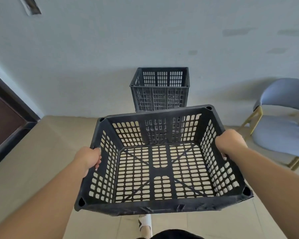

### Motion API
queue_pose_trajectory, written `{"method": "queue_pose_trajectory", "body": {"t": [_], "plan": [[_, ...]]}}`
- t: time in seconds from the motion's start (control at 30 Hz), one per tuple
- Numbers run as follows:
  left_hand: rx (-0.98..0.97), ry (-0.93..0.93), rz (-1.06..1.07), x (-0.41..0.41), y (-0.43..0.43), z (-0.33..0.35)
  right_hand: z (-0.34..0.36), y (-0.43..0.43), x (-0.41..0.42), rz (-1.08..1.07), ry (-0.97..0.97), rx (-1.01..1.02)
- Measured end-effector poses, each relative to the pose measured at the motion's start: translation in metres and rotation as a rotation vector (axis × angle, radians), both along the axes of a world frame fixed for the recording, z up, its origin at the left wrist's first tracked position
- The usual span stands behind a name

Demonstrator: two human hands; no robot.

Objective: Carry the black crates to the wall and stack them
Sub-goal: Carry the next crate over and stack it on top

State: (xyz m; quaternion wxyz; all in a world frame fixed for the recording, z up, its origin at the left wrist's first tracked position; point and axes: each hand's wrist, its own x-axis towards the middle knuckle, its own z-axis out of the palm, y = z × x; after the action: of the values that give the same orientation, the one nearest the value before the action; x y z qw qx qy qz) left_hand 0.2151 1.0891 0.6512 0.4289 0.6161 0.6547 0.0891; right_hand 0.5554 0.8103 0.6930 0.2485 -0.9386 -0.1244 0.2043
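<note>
Crate (160, 171) aloft (wall stack (160, 86) perhaps double)

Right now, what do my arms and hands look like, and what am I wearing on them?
Nothing worn shows: the left hand and right hand have no gloves, watch or band, and the left forearm and right forearm are bare to the frame edge.

I count two black crates in here, a near crate (162, 208) and a far crate (160, 99). One chair (280, 135), one door (3, 121) too.
</note>
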Motion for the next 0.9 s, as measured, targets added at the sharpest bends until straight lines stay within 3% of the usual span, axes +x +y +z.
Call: {"method": "queue_pose_trajectory", "body": {"t": [0.2,0.57,0.67,0.73,0.8,0.9], "plan": [[-0.037,-0.057,-0.119,0.061,0.128,0.008,0.022,0.094,0.039,-0.043,-0.032,-0.111],[0.026,-0.106,-0.288,0.183,0.299,0.081,0.071,0.230,0.131,-0.054,-0.079,-0.159],[0.023,-0.116,-0.305,0.223,0.339,0.100,0.089,0.266,0.164,0.013,-0.052,-0.335],[0.019,-0.125,-0.323,0.251,0.363,0.113,0.102,0.289,0.189,-0.002,-0.083,-0.348],[0.019,-0.129,-0.339,0.277,0.384,0.126,0.104,0.309,0.220,-0.030,-0.073,-0.276],[0.021,-0.143,-0.333,0.312,0.411,0.139,0.100,0.338,0.270,-0.154,0.030,0.097]]}}
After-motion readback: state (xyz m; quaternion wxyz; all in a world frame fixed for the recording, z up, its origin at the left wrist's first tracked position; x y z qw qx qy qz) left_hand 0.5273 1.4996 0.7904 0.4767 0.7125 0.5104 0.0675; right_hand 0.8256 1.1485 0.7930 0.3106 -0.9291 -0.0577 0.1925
